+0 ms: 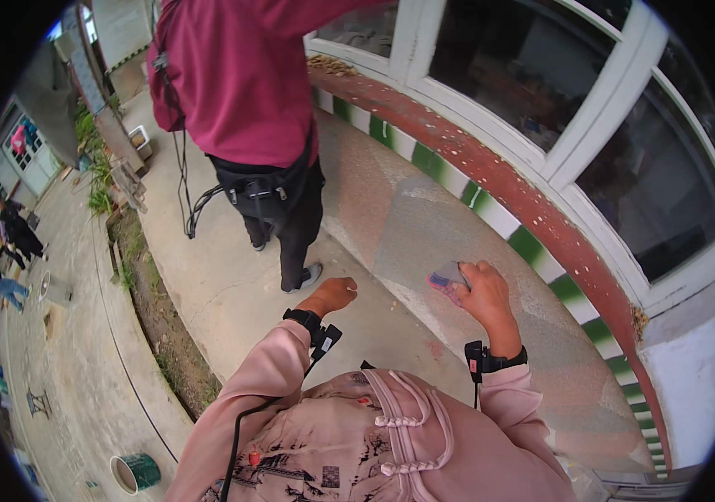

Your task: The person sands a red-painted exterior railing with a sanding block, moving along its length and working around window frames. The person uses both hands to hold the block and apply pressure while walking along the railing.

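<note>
My right hand point(487, 305) grips a small, partly clear plastic packet point(447, 280) with blue and pink on it. It hangs in front of the window wall, above the speckled stone slope. Closer to the middle is my left hand point(332, 295), its fingers curled closed; whatever may be in them is too small or hidden to name. Both wrists wear black straps with small devices and cables.
Just ahead stands a person in a magenta top point(240, 84), back turned. White-framed windows point(525, 71) rise above a red sill with green-and-white edging point(491, 209). At left are a planting strip point(153, 309), a green bucket point(136, 473) and distant people point(19, 230).
</note>
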The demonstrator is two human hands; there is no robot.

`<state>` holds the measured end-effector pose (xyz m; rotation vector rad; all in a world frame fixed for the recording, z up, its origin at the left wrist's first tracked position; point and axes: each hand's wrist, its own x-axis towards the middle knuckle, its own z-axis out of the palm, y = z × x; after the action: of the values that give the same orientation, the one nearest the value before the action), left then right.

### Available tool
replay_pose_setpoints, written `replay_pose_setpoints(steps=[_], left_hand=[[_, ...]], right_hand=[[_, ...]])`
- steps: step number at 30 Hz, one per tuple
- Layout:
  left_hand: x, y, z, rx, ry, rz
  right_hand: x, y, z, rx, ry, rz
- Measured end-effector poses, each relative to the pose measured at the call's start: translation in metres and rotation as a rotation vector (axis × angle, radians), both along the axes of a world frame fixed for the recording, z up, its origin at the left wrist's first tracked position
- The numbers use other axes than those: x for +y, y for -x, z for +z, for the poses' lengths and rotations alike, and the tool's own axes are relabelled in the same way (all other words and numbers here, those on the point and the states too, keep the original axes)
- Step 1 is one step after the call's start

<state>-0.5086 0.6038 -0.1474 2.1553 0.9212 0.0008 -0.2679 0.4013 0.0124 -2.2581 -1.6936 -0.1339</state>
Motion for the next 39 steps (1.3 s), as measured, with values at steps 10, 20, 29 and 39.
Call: replay_pose_setpoints(steps=[10,20,29,39], left_hand=[[-0.041,-0.160,0.009,-0.051,-0.097,-0.306],[-0.079,-0.250,0.077,-0.782,-0.242,-0.480],[-0.093,-0.351,0.152,-1.168,-0.494,-0.394],[-0.138,-0.415,0.145,-0.987,-0.505,-0.328]], right_hand=[[-0.130,-0.142,0.062,-0.311,-0.163,-0.363],[-0.135,-0.229,-0.018,-0.405,-0.217,-0.605],[-0.117,-0.208,-0.003,-0.330,-0.179,-0.433],[-0.228,-0.237,0.000,-0.389,-0.275,-0.395]])
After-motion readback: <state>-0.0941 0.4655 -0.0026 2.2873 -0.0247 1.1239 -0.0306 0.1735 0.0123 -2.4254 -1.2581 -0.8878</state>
